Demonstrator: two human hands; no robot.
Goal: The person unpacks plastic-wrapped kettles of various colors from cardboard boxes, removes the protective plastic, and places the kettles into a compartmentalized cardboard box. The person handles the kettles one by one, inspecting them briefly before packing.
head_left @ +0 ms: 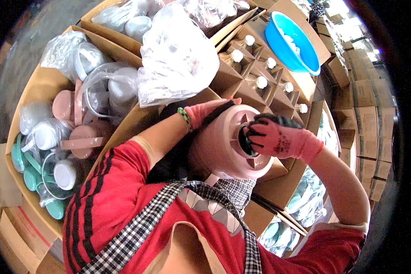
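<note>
A large pink thermos jug (210, 146) lies tilted before my chest, its round ribbed end turned up to the right. My left hand (205, 113), in a pink and black glove, wraps round the jug's far side, with fingertips at its upper edge. In a matching glove, my right hand (274, 134) has its fingers curled into the dark round recess (245, 139) in the middle of that end. What the fingertips touch inside is hidden.
At left, a carton (32, 91) holds bagged pink, white and green jugs. A crumpled clear plastic bag (173, 55) lies ahead. Beyond the jug stands a divided carton (228, 77) with several white-capped flask liners (261, 82). A blue basin (271, 34) sits at far right.
</note>
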